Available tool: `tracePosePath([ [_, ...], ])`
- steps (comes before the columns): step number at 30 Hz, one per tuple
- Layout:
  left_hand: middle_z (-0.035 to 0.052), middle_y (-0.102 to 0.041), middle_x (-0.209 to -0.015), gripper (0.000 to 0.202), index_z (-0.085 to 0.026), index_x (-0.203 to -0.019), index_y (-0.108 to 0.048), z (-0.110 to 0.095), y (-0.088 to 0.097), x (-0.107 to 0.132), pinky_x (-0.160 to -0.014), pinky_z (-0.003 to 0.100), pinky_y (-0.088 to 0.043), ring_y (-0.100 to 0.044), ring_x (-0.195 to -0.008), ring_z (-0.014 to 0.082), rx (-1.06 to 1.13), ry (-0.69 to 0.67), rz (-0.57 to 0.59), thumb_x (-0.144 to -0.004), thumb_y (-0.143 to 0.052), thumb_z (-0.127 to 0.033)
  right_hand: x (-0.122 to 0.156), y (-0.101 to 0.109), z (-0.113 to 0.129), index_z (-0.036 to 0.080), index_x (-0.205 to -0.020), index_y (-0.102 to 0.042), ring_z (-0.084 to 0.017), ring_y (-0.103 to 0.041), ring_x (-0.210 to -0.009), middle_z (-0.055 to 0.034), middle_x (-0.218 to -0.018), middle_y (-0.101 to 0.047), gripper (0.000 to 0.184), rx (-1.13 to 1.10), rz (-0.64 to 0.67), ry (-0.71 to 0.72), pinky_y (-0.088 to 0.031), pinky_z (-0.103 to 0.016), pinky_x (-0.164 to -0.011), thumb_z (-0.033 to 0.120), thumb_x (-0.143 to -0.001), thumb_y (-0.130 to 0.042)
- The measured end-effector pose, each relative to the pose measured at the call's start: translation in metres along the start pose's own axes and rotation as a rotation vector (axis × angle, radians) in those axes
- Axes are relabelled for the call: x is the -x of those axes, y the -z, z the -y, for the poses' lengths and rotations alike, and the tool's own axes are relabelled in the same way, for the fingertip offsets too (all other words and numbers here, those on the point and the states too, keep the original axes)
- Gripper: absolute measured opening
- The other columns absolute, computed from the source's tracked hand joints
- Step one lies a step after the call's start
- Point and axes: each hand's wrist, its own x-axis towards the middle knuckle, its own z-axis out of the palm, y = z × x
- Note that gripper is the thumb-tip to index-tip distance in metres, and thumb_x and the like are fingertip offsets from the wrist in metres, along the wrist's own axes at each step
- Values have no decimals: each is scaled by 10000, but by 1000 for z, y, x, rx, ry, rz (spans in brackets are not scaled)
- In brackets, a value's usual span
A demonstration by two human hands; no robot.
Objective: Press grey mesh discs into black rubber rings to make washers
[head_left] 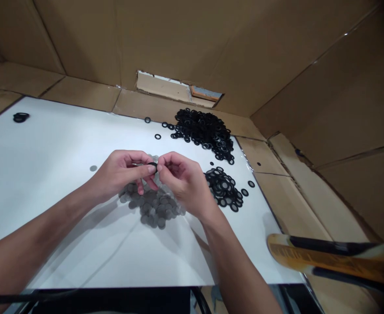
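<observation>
My left hand [123, 172] and my right hand [182, 179] meet above the middle of a white sheet [48, 161]. Both pinch one small black ring [152, 165] between their fingertips. Right beneath the hands lies a heap of grey mesh discs [152, 205]. To the right of my right hand sits a small pile of black rings with discs in them [224, 187]. Farther back lies a large heap of black rings [201, 128].
Cardboard walls [211, 43] surround the white sheet on the back and right. A few stray rings [158, 136] and one grey disc [93, 168] lie loose. A small black ring bundle [21, 117] rests at the far left. An orange and black object [329, 257] lies at lower right.
</observation>
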Motion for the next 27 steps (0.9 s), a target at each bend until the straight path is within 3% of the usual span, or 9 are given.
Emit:
tracePosePath([
  [8,22,-725,-722,193,-163,-834,-725,-7,-2,0,-513,233,-555,-674,-598,151,-57,10,-110,-810,-775,-348,1,4,3,193,-859,-633,-143,-607,-712,-13,-779,-665,101,189,-57,95,-484,-278,-689,272,-912,-600],
  [14,13,-718,-687,233,-156,-845,-699,-1,-4,-2,-535,224,-546,-677,-606,152,-4,14,-174,-776,-806,-352,-1,-1,-6,186,-886,-624,-130,-601,-719,-9,-817,-654,67,99,-126,59,-484,-265,-681,253,-880,-634],
  [19,9,-728,-717,178,-158,-886,-707,-1,-4,-2,-562,219,-552,-693,-647,152,-36,25,-82,-825,-756,-317,-4,-1,-4,164,-836,-621,-109,-576,-630,13,-712,-622,121,-60,-91,-44,-457,-239,-603,277,-854,-658],
  [27,15,-756,-800,95,-164,-870,-705,-6,3,-1,-586,217,-558,-696,-673,144,-106,38,21,-845,-721,-254,-5,10,5,156,-809,-655,-118,-567,-648,5,-680,-621,154,-41,39,-166,-449,-246,-634,298,-866,-640],
])
